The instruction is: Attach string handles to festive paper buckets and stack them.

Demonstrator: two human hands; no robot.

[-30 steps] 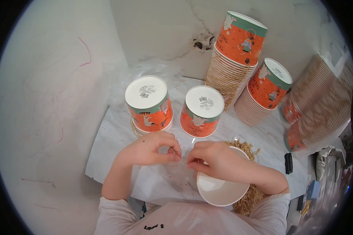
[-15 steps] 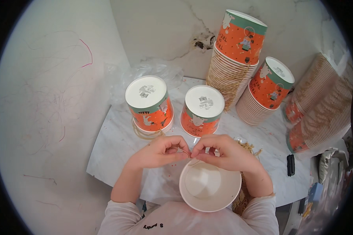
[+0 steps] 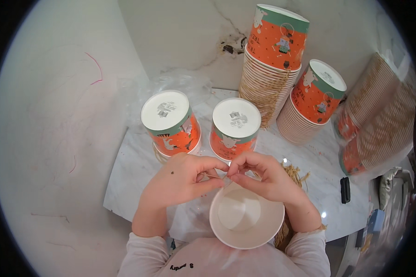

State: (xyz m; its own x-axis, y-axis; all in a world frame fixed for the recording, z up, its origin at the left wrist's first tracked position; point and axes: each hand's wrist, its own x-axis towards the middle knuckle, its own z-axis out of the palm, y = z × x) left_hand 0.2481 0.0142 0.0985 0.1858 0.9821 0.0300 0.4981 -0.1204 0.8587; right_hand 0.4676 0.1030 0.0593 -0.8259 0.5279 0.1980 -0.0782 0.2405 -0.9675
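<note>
At the eleven o'clock edge of the white paper bucket (image 3: 244, 216), a thin cord (image 3: 212, 175) runs nearly nine-to-three: the left hand (image 3: 182, 180) holds it in curled fingers; the right hand (image 3: 263, 177), nearer the bucket, pinches it in a narrow grip.

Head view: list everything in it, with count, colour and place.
Open cup: one, white inside, lower centre
Strand: one, pale, centre
Twine: one bundle, tan, right of centre
Upturned cups: two visible, orange and green with white bases, centre back
Cup stacks: two, orange, green and white, back right
Bagged stacks: two, orange and tan, far right
Film: clear, back left
Table: one, marbled white, beneath
Black object: one, right; kind unclear
Blue object: one, right edge
Walls: two, white left, marbled back
Shirt: one, pale, bottom
Left hand: one, bare, centre left
Right hand: one, bare, centre right
</note>
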